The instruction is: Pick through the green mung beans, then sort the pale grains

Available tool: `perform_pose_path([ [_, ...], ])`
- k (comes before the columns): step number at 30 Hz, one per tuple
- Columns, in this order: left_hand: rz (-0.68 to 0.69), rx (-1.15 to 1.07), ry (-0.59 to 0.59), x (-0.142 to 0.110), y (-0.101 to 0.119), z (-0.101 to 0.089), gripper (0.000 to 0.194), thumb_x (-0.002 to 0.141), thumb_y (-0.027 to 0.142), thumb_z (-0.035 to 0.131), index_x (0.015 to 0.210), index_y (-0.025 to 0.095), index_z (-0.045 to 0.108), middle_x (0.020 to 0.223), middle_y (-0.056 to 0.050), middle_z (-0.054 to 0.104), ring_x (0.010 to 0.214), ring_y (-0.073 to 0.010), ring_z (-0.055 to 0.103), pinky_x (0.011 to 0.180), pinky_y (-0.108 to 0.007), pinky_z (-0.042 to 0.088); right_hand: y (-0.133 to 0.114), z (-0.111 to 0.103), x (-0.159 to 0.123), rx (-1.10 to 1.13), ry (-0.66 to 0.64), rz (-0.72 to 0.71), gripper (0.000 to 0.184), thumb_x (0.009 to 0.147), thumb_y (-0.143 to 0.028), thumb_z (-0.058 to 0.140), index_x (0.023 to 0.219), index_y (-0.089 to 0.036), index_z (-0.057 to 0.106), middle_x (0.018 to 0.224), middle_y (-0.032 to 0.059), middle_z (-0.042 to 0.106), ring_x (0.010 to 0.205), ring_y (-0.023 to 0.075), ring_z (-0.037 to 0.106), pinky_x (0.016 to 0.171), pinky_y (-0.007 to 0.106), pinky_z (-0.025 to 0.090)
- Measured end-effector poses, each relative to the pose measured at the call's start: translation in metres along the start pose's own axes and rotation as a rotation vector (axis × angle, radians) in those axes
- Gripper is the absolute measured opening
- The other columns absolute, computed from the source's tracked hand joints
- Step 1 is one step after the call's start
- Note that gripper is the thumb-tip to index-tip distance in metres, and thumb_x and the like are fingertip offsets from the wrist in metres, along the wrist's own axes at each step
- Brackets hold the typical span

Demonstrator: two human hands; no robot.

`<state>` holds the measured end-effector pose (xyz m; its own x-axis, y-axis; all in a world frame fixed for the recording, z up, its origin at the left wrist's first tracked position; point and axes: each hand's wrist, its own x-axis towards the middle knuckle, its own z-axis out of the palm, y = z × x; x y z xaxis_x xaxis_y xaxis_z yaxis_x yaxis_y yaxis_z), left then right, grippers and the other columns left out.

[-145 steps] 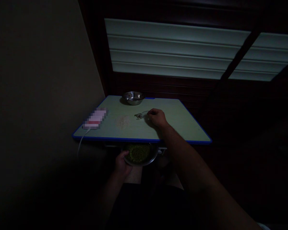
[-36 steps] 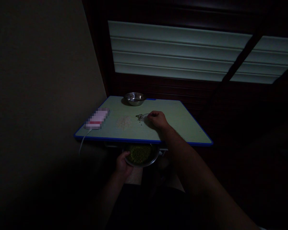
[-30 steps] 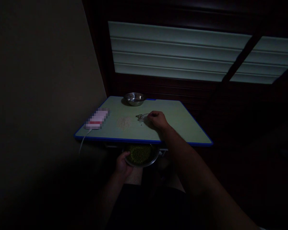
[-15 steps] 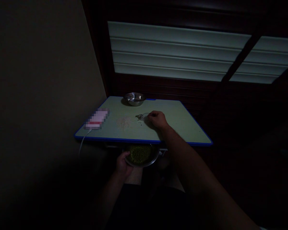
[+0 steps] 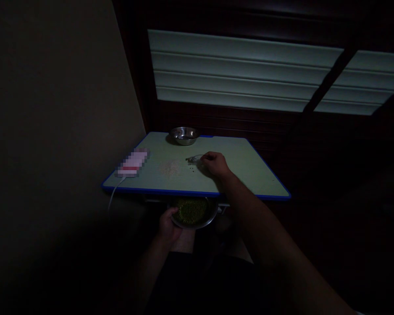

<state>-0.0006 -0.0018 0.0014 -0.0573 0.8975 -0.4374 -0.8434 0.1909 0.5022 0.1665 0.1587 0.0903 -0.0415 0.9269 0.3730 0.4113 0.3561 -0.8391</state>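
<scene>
My left hand [image 5: 169, 227] grips the rim of a metal bowl [image 5: 202, 226], thumb over the edge. The bowl is below the table's front edge and holds many small green grains [image 5: 191, 211] that look like mung beans. Over the table, my right hand [image 5: 216, 163] is closed in a pinch on a small, pale, shiny spoon-like tool [image 5: 197, 158]. The tool's far end touches a little pile of dark grains [image 5: 188, 160], with a few loose ones in front. Dim light hides its exact shape. Left of the pile lies a patch of fine pale grains [image 5: 169, 168].
A second metal bowl [image 5: 184, 136] stands at the back of the pale, blue-edged table [image 5: 246, 168]. A blurred phone-like item [image 5: 133, 162] with a white cable [image 5: 113, 192] lies at left. A wall [image 5: 68, 109] and slatted panels [image 5: 233, 72] surround the table.
The spoon-like tool in my right hand has shifted slightly left, onto the dark grains, and covers part of the pile. My left hand and its bowl have hardly moved.
</scene>
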Motion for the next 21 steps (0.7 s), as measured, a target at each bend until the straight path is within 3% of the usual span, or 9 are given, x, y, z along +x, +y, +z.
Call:
perform_pose_path([
  [13,-0.009,-0.044,0.003,-0.0002,-0.0005,0.0001,0.035,0.063,0.010,0.056,0.093,0.011,0.073,0.079,-0.011,0.075,0.088,-0.0306,0.070,0.085,-0.046,0.054,0.0003,0.0001,0.0000,0.024,-0.031,-0.005,0.013,0.067,-0.026,0.061,0.070,-0.017,0.068,0.067,0.0011,0.068,0.067,0.0145,0.059,0.070,0.027,0.047],
  [21,-0.008,-0.033,0.015,0.0002,-0.0007,0.0006,0.030,0.062,0.011,0.056,0.087,0.010,0.074,0.077,-0.012,0.075,0.089,-0.0308,0.070,0.085,-0.045,0.055,-0.0015,0.0002,-0.0009,0.049,-0.048,0.010,0.011,0.067,-0.024,0.061,0.069,-0.017,0.068,0.068,0.0013,0.067,0.065,0.0141,0.059,0.068,0.027,0.046],
])
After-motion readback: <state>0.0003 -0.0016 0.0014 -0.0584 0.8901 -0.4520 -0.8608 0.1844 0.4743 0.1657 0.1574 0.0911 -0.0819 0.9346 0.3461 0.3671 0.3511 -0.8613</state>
